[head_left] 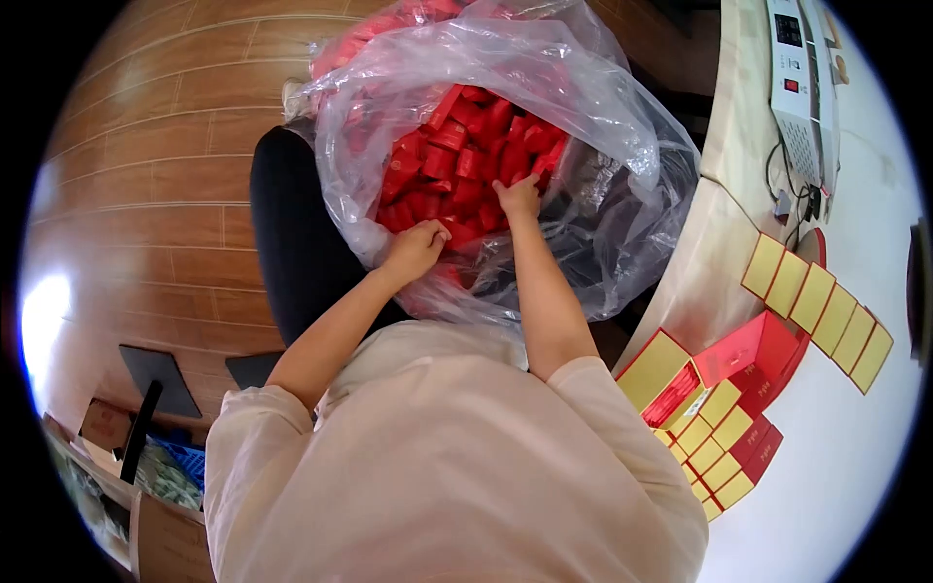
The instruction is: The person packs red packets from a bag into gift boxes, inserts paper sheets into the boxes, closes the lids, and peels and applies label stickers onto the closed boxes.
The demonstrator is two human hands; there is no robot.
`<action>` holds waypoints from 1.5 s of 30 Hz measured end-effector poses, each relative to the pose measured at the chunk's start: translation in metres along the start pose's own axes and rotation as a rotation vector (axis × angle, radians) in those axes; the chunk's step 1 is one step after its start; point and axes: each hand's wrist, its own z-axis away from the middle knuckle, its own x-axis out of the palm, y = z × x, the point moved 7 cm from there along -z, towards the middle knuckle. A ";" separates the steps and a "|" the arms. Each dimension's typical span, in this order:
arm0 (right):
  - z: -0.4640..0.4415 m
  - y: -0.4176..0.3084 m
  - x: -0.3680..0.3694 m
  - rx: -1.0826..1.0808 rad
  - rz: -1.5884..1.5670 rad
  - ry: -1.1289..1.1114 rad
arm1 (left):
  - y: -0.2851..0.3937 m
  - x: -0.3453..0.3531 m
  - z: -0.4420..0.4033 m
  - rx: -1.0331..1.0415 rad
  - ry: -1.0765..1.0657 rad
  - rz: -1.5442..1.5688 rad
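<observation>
A large clear plastic bag (355, 209) stands open in front of me, filled with small shiny red packets (457, 155). At the near left side of the opening is my left hand (416, 251), its fingers curled closed beside the packets. What those fingers hold, if anything, is hidden. My right hand (520, 197) reaches in over the right part of the heap. Its thumb and fingers are apart and touch the packets, with none plainly gripped.
On the white table (826, 466) to the right lie gold-and-red small boxes (714, 452), an open red box (748, 345) and a row of gold boxes (816, 306). A white machine (802, 97) with cables stands farther back. Wooden flooring (165, 194) spreads to the left.
</observation>
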 end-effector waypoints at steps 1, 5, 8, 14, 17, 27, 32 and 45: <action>0.005 0.000 0.007 -0.016 0.024 -0.042 | -0.003 -0.001 0.001 -0.008 0.009 0.020; -0.009 0.022 0.030 -0.128 -0.188 0.115 | -0.017 0.000 -0.002 -0.071 0.004 0.070; 0.032 0.004 0.013 -0.104 -0.867 -0.357 | -0.030 0.004 -0.010 -0.090 0.040 0.338; 0.122 -0.046 -0.025 -0.857 -0.309 -0.391 | -0.028 -0.015 -0.009 -0.464 0.094 0.759; 0.158 -0.078 -0.022 -1.110 -0.087 -0.219 | -0.013 -0.015 -0.004 -0.386 -0.012 0.561; 0.089 -0.114 0.013 -0.627 -0.482 -0.073 | -0.026 -0.044 -0.002 -0.501 0.352 0.788; 0.087 -0.136 0.027 -0.461 -0.009 -0.227 | -0.026 -0.045 -0.005 -0.499 0.393 0.817; 0.110 -0.082 -0.022 -1.026 -0.234 0.074 | -0.027 -0.040 -0.005 -0.543 0.328 0.807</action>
